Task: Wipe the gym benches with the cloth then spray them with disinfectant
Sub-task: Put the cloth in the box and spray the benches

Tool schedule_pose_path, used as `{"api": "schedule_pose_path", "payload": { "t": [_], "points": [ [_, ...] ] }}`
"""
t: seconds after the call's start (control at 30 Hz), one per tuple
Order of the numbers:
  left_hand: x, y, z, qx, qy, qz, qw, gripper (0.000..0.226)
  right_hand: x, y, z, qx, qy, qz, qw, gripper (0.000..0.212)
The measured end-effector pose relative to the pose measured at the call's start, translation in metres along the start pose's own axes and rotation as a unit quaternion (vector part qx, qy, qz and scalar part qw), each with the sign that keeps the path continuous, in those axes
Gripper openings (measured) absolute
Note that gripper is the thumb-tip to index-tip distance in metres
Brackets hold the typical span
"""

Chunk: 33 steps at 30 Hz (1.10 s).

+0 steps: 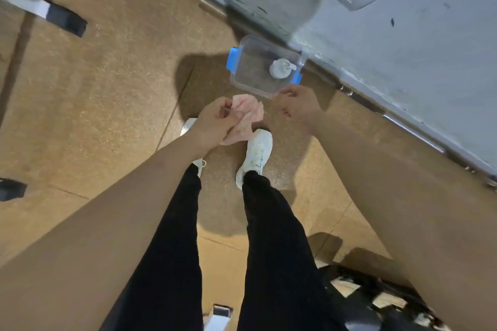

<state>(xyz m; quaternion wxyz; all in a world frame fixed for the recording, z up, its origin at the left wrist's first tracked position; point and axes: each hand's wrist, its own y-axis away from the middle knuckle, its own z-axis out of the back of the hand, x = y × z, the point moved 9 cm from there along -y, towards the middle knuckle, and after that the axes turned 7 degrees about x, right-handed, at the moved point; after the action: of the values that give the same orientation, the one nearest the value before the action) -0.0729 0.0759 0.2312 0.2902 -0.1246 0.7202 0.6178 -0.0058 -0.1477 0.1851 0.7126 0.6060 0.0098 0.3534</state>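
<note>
I look straight down at the floor while standing. My left hand [215, 122] grips a crumpled pink cloth [246, 115] in front of my legs. My right hand [295, 105] hangs beside it with loosely curled fingers and holds nothing; its fingertips overlap the near rim of a clear plastic box in the image. That box [242, 76] has blue clips and stands on the floor by the wall. Inside it stands a white spray bottle [281, 68], seen from above. No bench pad is in view.
A grey-white wall [403, 35] with a metal skirting strip runs diagonally along the right. Black-capped metal equipment feet [63, 19] stand at upper left and left edge. Dark equipment parts [363, 303] lie at lower right. My white shoes [255, 156] stand on brown speckled flooring.
</note>
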Motion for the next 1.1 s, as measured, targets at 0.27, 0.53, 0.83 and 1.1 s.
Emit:
{"api": "schedule_pose_path", "payload": {
  "t": [0.27, 0.53, 0.83, 1.1],
  "points": [
    [0.096, -0.055, 0.012, -0.052, 0.071, 0.075, 0.993, 0.032, -0.009, -0.169, 0.02, -0.072, 0.248, 0.042, 0.965, 0.073],
    [0.078, -0.049, 0.019, -0.069, 0.039, 0.066, 0.995, 0.067, 0.006, -0.177, 0.029, -0.129, 0.345, 0.083, 0.926, 0.015],
    [-0.032, -0.007, -0.001, -0.04, -0.016, -0.093, 0.995, 0.056, -0.026, -0.011, 0.063, -0.2, 0.043, 0.077, 0.976, 0.029],
    [-0.129, 0.069, -0.037, 0.071, -0.132, -0.152, 0.977, 0.036, 0.005, 0.19, 0.1, -0.199, -0.175, 0.116, 0.957, 0.029]
  ]
}}
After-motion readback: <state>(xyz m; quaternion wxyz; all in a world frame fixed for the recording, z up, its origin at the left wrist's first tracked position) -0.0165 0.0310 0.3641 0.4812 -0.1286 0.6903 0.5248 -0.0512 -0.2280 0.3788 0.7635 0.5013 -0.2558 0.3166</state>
